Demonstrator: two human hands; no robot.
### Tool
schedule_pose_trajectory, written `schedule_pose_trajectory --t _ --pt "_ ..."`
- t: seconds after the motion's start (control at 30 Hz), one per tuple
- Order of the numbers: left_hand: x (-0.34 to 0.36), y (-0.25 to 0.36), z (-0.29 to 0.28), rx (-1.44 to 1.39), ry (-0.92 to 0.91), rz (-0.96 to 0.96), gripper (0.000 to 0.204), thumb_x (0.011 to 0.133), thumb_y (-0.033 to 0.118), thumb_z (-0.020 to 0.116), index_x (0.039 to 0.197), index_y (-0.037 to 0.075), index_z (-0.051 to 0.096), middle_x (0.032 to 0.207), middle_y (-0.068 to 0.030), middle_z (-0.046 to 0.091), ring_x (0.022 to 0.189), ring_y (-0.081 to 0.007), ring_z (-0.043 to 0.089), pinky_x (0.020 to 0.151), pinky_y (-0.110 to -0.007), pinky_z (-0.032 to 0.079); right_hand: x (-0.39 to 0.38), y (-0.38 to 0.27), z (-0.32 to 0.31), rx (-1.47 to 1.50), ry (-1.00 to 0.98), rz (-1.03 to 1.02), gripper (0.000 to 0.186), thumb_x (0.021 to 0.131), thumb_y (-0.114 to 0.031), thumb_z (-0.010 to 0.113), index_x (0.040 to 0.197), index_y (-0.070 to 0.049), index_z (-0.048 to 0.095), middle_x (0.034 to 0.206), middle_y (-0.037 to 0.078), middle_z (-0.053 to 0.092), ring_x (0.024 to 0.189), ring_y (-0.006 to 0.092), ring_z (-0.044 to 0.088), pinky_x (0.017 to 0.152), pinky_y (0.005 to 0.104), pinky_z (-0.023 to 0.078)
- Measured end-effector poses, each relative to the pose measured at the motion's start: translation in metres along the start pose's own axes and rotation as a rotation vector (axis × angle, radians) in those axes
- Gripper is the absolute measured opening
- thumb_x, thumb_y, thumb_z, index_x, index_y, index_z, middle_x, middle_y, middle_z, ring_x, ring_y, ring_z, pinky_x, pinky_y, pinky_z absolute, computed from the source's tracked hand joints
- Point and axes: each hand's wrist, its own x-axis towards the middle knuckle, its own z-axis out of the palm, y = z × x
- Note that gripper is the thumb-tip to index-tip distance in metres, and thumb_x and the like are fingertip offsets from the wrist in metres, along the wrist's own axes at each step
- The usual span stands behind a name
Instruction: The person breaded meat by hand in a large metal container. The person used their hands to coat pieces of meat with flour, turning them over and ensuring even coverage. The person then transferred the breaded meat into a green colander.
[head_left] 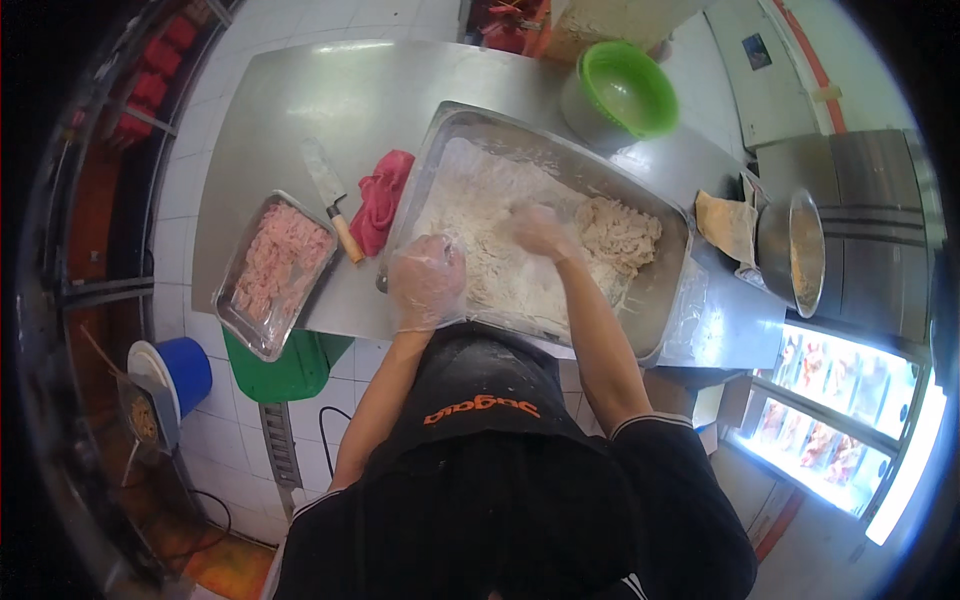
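Note:
A large metal tray [668, 300] of white flour [500, 200] lies before me, with floured, pale pieces [620, 235] heaped at its right end. My left hand [428, 285], in a clear plastic glove, is closed at the tray's near left corner; its fingers are curled and what they hold, if anything, is hidden. Over the flour in the middle is my right hand [540, 230], smeared by motion, so its fingers cannot be made out. Farther left, a smaller metal tray [228, 318] contains raw, pale pink meat pieces [280, 250].
Between the trays lie a wooden-handled cleaver [345, 235] and a pink cloth [380, 205]. A green basin [610, 75] stands behind the flour tray. A metal bowl [805, 250] sits on the right, near a lit display case [830, 400]. A blue bucket [185, 375] stands lower left.

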Motion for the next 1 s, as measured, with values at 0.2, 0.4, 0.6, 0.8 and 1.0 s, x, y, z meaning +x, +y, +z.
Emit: schedule_pose_trajectory --t 0.2,0.4,0.6,0.8,1.0 --pt "0.001 0.004 -0.010 0.012 -0.058 -0.023 0.014 0.091 0.020 0.073 0.093 0.006 0.074 0.085 -0.0170 0.075 0.075 -0.0365 0.073 0.070 -0.047 0.057 0.024 0.024 0.064 -0.321 0.188 -0.217 0.042 0.088 -0.035 0.073 0.116 -0.003 0.076 0.114 0.026 0.075 0.114 0.0375 0.071 0.097 0.0423 0.056" --pt "0.003 0.008 -0.009 0.052 -0.044 -0.048 0.018 0.093 0.023 0.074 0.094 0.005 0.075 0.083 -0.0169 0.075 0.075 -0.0354 0.074 0.070 -0.046 0.058 -0.033 0.016 -0.032 -0.055 0.143 -0.077 0.045 0.085 -0.035 0.079 0.119 -0.006 0.075 0.117 0.020 0.076 0.112 0.0359 0.071 0.098 0.0432 0.056" --pt "-0.005 -0.005 -0.003 0.091 -0.043 -0.041 0.015 0.086 0.023 0.072 0.088 0.009 0.072 0.082 -0.0140 0.071 0.076 -0.0347 0.071 0.067 -0.048 0.055 -0.081 0.045 -0.094 0.137 0.284 -0.040 0.036 0.085 -0.029 0.080 0.110 -0.004 0.074 0.106 0.016 0.076 0.100 0.0364 0.072 0.089 0.0455 0.056" --pt "-0.001 0.001 0.004 0.053 -0.039 -0.041 0.014 0.085 0.021 0.072 0.089 0.007 0.073 0.084 -0.0144 0.072 0.077 -0.0347 0.071 0.068 -0.048 0.056 -0.086 0.087 -0.099 -0.334 0.673 0.215 0.019 0.084 -0.007 0.069 0.102 -0.001 0.069 0.092 0.019 0.072 0.088 0.0392 0.068 0.086 0.0505 0.054" --pt "-0.003 0.006 -0.005 0.083 -0.097 -0.081 0.016 0.085 0.020 0.071 0.092 0.006 0.073 0.084 -0.0158 0.072 0.074 -0.0364 0.071 0.069 -0.049 0.056 -0.069 0.147 0.040 -0.768 0.264 -0.103 0.030 0.083 -0.008 0.059 0.112 -0.002 0.068 0.114 0.023 0.068 0.107 0.0403 0.065 0.087 0.0482 0.053"
